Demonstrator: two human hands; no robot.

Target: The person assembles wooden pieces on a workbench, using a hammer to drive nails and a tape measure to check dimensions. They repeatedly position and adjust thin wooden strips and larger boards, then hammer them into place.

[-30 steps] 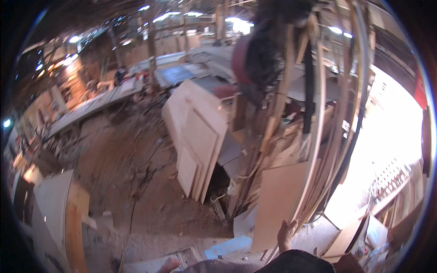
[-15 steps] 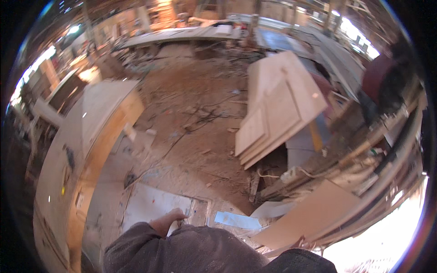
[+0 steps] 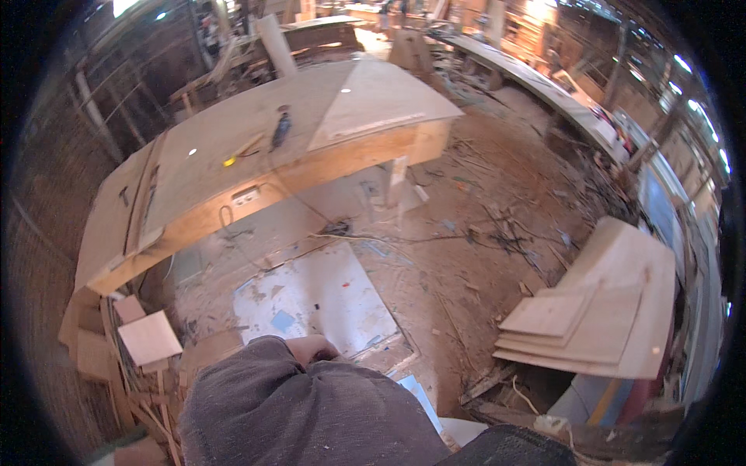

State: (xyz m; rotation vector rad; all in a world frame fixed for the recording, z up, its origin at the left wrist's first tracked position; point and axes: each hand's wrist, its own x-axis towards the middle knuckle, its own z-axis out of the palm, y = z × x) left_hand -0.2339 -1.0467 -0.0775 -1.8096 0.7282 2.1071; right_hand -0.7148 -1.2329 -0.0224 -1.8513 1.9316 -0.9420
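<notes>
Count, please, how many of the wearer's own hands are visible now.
1. The left hand is low, left of centre, where a dark sleeve ends, seen against the white sheet on the floor. The right hand is out of sight; only the right sleeve shows.

The view has swung left: the wooden workbench now stretches ahead of the left hand, the stacked plywood panels farther round to its right; the right hand and tan board beside it have left sight.
</notes>
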